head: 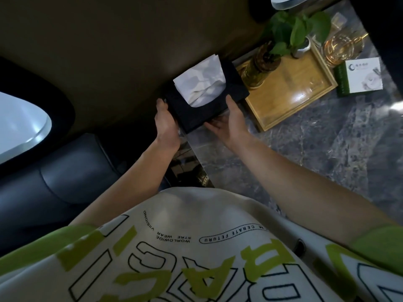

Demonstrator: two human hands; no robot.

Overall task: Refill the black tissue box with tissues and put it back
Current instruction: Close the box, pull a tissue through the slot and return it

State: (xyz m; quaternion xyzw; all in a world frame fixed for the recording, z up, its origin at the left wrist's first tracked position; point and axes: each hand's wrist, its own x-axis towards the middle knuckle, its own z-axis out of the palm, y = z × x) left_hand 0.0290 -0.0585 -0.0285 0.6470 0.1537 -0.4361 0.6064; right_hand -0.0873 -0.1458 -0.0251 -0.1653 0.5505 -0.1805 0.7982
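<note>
The black tissue box (231, 88) sits at the far left corner of the marble table (316, 144), against the dark wall. A white tissue (200, 80) sticks up out of its top slot. My left hand (166, 125) grips the box's left near side. My right hand (232, 123) holds its right near corner, thumb up along the side and fingers under the front edge. Whether the box rests fully on the table or is slightly lifted, I cannot tell.
A wooden tray (292, 99) lies right beside the box, carrying a glass vase with a green plant (290, 31) and a glass jug (340, 49). A green-and-white small box (359, 77) stands further right. A dark leather seat (65, 171) is at the left.
</note>
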